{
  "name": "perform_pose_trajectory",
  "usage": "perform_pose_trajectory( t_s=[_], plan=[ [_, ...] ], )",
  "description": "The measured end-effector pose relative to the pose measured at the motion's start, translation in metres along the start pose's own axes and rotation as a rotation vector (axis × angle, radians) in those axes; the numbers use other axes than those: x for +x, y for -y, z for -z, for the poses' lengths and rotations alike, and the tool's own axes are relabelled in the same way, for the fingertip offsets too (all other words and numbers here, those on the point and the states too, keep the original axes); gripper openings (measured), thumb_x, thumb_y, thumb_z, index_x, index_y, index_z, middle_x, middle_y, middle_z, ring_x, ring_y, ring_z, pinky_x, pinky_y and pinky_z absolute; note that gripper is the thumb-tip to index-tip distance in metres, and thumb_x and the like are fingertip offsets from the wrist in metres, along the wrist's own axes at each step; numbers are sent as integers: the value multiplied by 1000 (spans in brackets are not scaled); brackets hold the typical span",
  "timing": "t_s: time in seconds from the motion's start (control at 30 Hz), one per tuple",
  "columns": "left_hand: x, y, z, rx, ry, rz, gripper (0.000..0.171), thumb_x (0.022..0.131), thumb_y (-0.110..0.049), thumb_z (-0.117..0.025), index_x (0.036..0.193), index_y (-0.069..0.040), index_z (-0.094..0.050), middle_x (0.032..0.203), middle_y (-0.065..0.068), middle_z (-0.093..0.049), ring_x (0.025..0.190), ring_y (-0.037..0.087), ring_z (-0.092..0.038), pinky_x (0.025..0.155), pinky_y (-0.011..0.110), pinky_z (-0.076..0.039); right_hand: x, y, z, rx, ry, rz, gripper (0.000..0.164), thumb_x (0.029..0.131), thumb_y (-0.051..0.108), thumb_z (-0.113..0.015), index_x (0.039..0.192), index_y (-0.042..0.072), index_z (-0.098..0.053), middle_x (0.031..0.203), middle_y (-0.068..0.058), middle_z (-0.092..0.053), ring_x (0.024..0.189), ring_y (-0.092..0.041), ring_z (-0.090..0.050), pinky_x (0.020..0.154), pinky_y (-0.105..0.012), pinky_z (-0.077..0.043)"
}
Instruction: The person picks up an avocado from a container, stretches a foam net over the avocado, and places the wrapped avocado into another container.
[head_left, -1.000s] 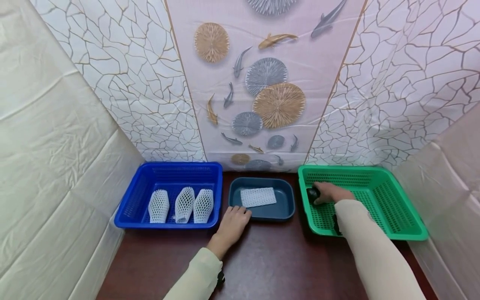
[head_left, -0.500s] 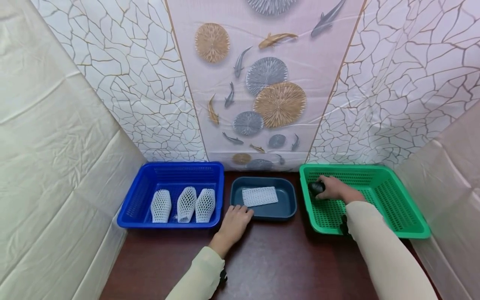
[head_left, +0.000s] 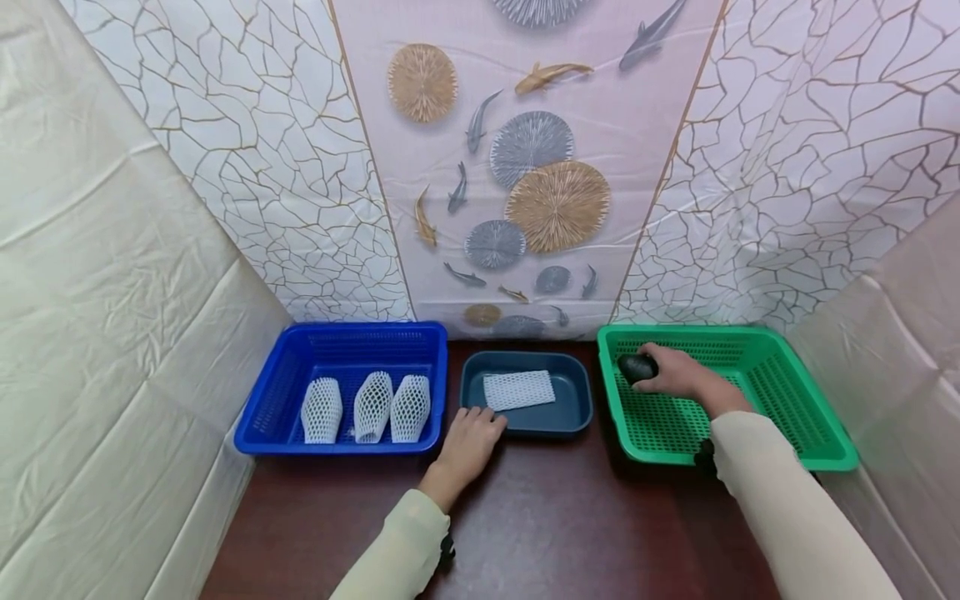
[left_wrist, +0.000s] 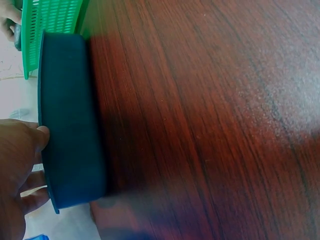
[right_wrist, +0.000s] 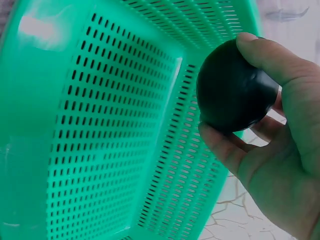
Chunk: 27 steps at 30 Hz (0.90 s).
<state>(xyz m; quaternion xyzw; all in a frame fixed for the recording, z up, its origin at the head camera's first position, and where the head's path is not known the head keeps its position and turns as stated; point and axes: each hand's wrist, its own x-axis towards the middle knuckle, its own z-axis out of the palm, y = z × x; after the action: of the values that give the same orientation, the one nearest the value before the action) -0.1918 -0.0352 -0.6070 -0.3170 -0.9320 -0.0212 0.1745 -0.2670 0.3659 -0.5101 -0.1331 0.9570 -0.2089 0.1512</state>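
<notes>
My right hand point(head_left: 678, 372) holds a dark, blackish avocado point(head_left: 637, 367) above the left part of the green basket point(head_left: 821, 462). In the right wrist view, thumb and fingers curl round the avocado point(right_wrist: 232, 87), whose skin looks dark and slightly glossy. My left hand point(head_left: 471, 442) grips the front left rim of a dark blue-grey tray point(head_left: 551, 427). In the left wrist view, the thumb of the left hand point(left_wrist: 20, 165) lies at the rim of the tray point(left_wrist: 72, 120), and the other fingers are partly hidden behind it. A white foam net sleeve point(head_left: 519, 389) lies flat inside the tray.
Left of the tray stands a blue basket point(head_left: 337, 450) with three bulging white foam net sleeves point(head_left: 372, 408) in it. The baskets and tray line the back of the dark wooden table point(head_left: 570, 517), against a patterned cloth wall point(head_left: 517, 275). Pale cloth also hangs at both sides.
My right hand has lifted the avocado from the left end of the green basket and drawn slightly right and up. The left hand has stayed on the tray's rim.
</notes>
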Motion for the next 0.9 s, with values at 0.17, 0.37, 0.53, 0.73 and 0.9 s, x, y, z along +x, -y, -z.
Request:
perform_pose_trajectory(
  t_s=[0.17, 0.37, 0.53, 0.73, 0.9],
  plan=[
    [-2, 0, -1, 2, -2, 3, 15, 99, -9, -64, 105, -19, -73, 96, 2, -71, 85, 20, -65, 72, 36, -49, -11, 10, 5, 12, -27, 26, 72, 93, 33, -76, 145, -6, -46, 134, -29, -57, 106, -37, -62, 80, -50, -53],
    [-1, 0, -1, -1, 3, 10, 14, 99, -10, -65, 105, -19, -73, 96, 2, -71, 85, 21, -65, 71, 36, -48, -22, 19, 9, 12, -52, 48, 73, 94, 35, -76, 147, -4, -45, 138, -29, -55, 110, -38, -62, 82, -51, -53],
    [1, 0, -2, 7, 5, 11, 14, 98, -10, -65, 104, -20, -73, 95, 2, -70, 85, 21, -66, 71, 36, -48, -32, 27, 11, 15, -76, 69, 71, 93, 34, -77, 146, -2, -47, 139, -27, -55, 114, -38, -61, 86, -53, -54],
    [0, 0, -3, -8, 15, 9, 14, 99, -10, -65, 105, -20, -73, 96, 2, -71, 85, 20, -65, 72, 36, -48, -46, 41, 7, 25, -103, 107, 69, 92, 34, -79, 144, 0, -50, 138, -24, -57, 114, -36, -61, 86, -51, -54],
    [1, 0, -1, -9, 20, 14, 14, 98, -10, -66, 105, -20, -73, 96, 2, -71, 86, 20, -66, 73, 36, -49, -56, 52, -2, 27, -146, 141, 67, 91, 34, -80, 143, 2, -52, 137, -23, -58, 115, -36, -61, 86, -50, -55]
  ],
)
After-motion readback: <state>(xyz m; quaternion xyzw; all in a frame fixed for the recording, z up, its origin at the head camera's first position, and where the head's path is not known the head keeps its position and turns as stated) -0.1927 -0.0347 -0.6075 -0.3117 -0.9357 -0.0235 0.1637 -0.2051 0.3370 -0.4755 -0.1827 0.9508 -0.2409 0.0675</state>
